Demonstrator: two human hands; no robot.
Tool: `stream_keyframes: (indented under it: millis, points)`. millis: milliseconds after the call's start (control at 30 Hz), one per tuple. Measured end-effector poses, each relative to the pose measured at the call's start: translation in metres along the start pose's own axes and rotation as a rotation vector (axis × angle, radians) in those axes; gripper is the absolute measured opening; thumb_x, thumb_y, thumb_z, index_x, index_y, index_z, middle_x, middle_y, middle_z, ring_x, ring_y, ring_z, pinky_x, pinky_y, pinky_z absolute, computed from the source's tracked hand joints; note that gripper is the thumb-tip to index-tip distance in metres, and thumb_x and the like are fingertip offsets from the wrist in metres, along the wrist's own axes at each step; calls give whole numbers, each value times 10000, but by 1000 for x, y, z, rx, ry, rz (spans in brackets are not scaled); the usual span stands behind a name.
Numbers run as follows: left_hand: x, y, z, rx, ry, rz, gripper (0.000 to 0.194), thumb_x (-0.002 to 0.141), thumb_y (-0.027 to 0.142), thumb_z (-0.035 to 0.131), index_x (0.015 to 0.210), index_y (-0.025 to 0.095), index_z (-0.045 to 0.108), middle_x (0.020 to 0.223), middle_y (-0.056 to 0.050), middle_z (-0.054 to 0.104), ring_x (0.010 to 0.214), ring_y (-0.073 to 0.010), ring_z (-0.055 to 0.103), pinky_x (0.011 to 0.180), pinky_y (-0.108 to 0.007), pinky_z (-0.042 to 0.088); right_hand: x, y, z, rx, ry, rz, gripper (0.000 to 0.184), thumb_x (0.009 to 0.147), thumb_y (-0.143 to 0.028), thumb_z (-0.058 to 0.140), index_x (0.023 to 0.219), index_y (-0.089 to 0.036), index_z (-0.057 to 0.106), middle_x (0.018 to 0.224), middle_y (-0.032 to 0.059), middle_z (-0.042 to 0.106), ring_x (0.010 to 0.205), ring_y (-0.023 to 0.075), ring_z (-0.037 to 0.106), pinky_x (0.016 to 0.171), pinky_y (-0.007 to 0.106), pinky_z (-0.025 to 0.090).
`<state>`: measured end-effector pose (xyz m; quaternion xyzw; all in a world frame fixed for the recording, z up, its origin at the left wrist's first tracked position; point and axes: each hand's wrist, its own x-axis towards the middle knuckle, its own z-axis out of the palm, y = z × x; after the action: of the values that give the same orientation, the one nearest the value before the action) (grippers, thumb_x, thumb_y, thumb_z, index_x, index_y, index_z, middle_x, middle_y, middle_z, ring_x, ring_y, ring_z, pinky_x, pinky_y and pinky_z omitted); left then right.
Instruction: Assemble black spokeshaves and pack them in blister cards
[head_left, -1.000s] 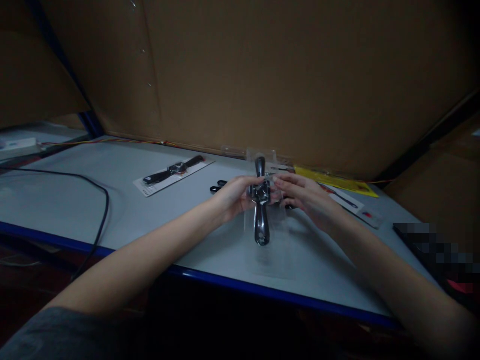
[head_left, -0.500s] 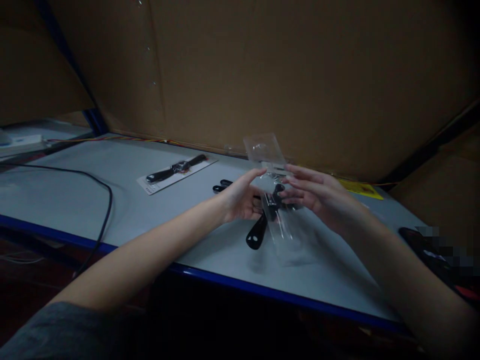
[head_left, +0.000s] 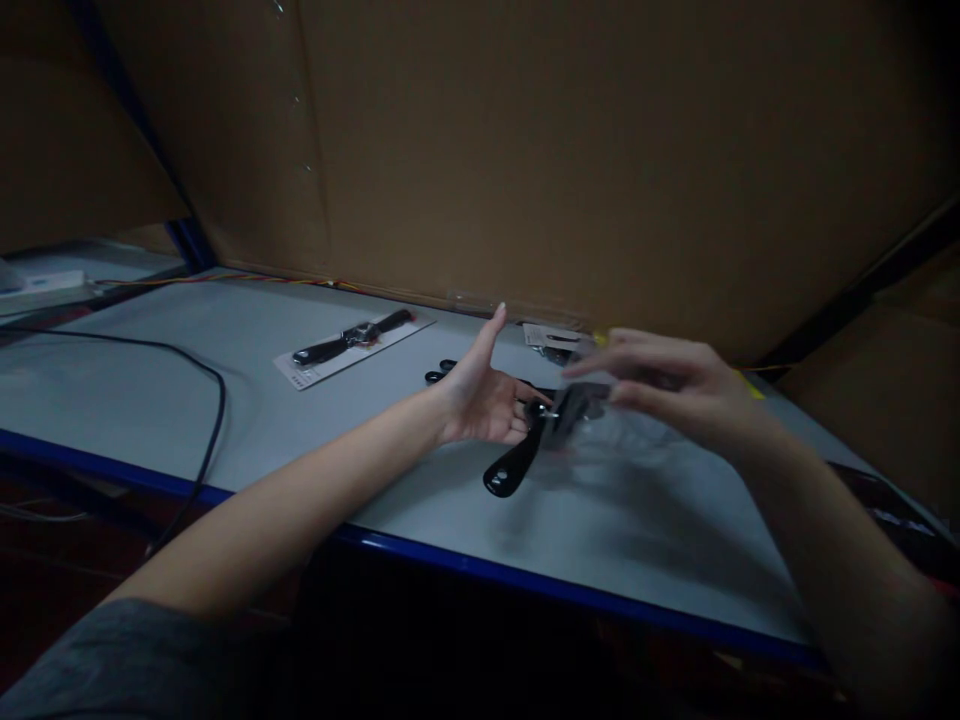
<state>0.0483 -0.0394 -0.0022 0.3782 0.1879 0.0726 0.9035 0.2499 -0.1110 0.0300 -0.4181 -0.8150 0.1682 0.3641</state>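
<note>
My left hand (head_left: 480, 395) is palm up over the middle of the grey table (head_left: 150, 400), thumb raised. A black wristwatch (head_left: 517, 462) lies across its fingers, one strap hanging down toward the table. My right hand (head_left: 675, 390) is just to the right, smeared by motion. Its fingers are closed on a clear plastic blister pack (head_left: 600, 415) that trails beside the watch's upper end.
A second watch on a white card (head_left: 349, 345) lies at back left, small black parts (head_left: 439, 372) behind my left hand, more cards (head_left: 551, 335) near the cardboard wall (head_left: 562, 150). A black cable (head_left: 214, 400) loops at left. A dark object (head_left: 892, 510) sits at far right.
The clear pack has come off the watch and swung down to the right with my right hand. My left thumb has lifted away; the watch stays on my left fingers.
</note>
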Motion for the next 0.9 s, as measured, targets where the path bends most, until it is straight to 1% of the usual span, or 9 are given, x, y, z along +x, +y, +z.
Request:
stream_keyframes:
  millis: [67,133,233,400,533,667,733,800,900]
  points:
    - [0,-3,1,19,-4,-26,852,550,873,415,861,106,620,657,-63,603,572,-143,542,544,-262,447,5,-10,15,-201,-120,-131,241,829,-403,579,974,-252,698,705,7,523,632,123,487,560,264,339]
    - [-1,-6,3,45,-13,-43,814,581,870,392,784,115,620,592,-37,565,479,-113,473,455,-236,389,10,-15,29,-280,-216,-239,241,870,-382,520,972,-234,681,703,8,507,647,127,472,574,267,319]
    - [-3,-9,7,75,-45,-39,797,592,877,367,704,125,606,574,-34,551,430,-98,413,411,-239,335,14,-13,44,-301,-229,-309,266,861,-421,517,966,-201,624,800,32,529,752,159,480,630,283,342]
    - [-2,-11,14,122,-124,-40,766,638,836,387,787,124,625,675,-47,609,546,-134,512,527,-270,414,11,-5,51,-289,16,-390,386,836,-560,462,975,-202,503,939,67,533,886,222,479,764,371,369]
    - [1,-13,14,195,-115,-32,768,621,839,409,827,128,613,742,-68,648,737,-210,618,772,-379,455,7,-3,53,-357,228,-400,342,923,-486,271,945,-224,489,942,59,536,918,225,484,808,404,332]
    - [2,-17,15,241,-50,73,693,706,752,462,939,114,595,822,-57,652,859,-224,643,893,-408,405,7,-1,57,-364,521,-323,320,937,-427,262,855,-226,497,851,38,548,836,204,503,788,401,325]
    - [2,-19,17,271,-41,121,611,700,645,593,995,109,592,844,-54,651,872,-215,645,922,-411,397,7,0,60,-347,668,-260,300,934,-403,287,811,-225,495,797,31,542,799,199,506,790,402,326]
    - [3,-23,20,335,30,142,567,611,431,774,1042,116,585,856,-49,653,841,-190,648,928,-400,407,7,-1,64,-347,767,-178,297,935,-386,291,769,-231,484,765,31,535,789,203,506,813,415,322]
    - [6,-28,22,394,196,126,750,462,121,841,1147,115,536,796,-18,638,786,-168,649,871,-381,451,8,-4,68,-351,813,-47,302,935,-394,288,756,-245,480,778,43,540,814,217,514,860,442,320]
